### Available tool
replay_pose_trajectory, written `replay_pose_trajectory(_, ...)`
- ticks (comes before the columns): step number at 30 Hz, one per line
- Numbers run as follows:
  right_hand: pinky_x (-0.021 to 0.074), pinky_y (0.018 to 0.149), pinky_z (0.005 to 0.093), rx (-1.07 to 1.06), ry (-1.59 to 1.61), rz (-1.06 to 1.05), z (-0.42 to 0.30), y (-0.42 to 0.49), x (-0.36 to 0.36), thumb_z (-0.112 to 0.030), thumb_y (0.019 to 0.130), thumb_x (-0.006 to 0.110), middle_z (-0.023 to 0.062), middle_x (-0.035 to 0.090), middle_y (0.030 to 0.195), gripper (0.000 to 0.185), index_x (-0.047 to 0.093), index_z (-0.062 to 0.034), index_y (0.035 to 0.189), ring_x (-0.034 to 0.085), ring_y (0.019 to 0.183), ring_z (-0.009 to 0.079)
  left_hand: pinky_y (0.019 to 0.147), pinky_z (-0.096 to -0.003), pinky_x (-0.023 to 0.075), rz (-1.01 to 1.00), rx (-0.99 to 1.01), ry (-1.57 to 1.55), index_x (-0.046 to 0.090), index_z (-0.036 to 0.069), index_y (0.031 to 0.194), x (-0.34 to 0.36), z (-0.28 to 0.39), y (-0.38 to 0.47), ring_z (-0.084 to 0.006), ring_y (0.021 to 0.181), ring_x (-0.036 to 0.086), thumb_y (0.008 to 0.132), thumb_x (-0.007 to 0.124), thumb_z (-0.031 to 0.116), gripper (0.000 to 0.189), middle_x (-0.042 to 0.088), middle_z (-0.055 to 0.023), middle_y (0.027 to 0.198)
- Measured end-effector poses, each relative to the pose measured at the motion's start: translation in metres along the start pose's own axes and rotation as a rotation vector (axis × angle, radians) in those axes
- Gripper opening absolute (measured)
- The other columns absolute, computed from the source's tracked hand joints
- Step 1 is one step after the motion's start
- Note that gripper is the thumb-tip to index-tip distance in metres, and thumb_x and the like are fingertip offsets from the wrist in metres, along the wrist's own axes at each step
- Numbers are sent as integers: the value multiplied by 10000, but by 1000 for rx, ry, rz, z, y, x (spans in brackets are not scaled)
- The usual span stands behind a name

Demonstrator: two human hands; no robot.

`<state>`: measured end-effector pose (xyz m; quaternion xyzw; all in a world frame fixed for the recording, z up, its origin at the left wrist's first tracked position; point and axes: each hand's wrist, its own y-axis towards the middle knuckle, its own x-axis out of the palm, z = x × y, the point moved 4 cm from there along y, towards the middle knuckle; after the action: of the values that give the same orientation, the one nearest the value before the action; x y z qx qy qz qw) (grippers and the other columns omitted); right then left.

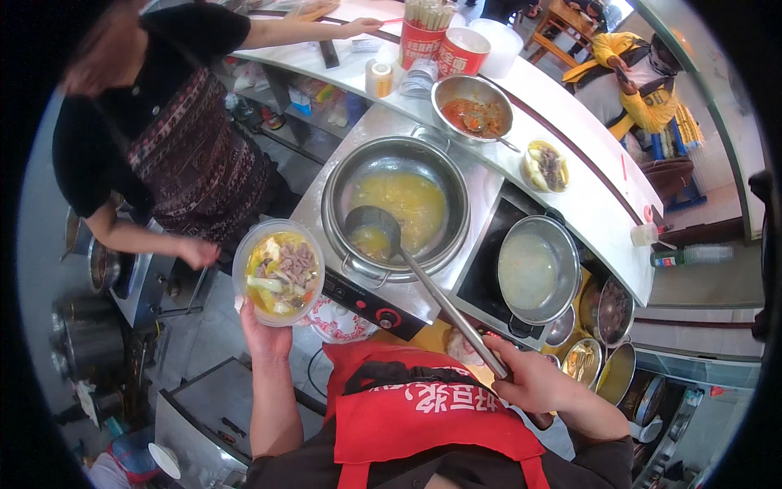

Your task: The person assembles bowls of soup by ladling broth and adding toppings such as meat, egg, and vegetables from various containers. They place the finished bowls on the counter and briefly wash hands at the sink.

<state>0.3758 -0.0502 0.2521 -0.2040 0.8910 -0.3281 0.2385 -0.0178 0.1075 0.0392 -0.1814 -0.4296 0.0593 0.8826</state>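
My left hand supports a clear plastic bowl from below. Sliced meat, pale vegetable pieces and yellow broth fill much of it. The fingers of my right hand are wrapped around the long metal handle of a ladle. The ladle's dark head dips into a wide steel pan of yellow broth, and some liquid sits in its cup. That pan stands on an induction cooker, to the right of the bowl.
A pot of cloudy liquid occupies a second cooker. On the white counter are a steel bowl of red sauce and a filled takeaway bowl. A co-worker in a patterned apron stands at left, one arm across the counter. Several steel bowls lie right.
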Motion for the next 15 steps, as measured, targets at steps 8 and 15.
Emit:
replay_pose_trajectory(8,500,545,256,64,1028,-38,42,25,9,77,887,563,94,614,992,699,355,3,1550,617,639,138,1194,-529,366,52,-4,16,404,63,1555,-2,3,-6,-344,1448,449,1025,497,435,654,458,-142,1582)
replay_pose_trajectory(15,477,497,251,-73,1237,113,25,2,-2,56,861,584,111,611,1011,709,392,1,1542,577,589,138,1195,-535,361,-7,-15,45,405,75,1553,16,3,0,-342,1446,449,1021,501,422,643,462,-138,1575)
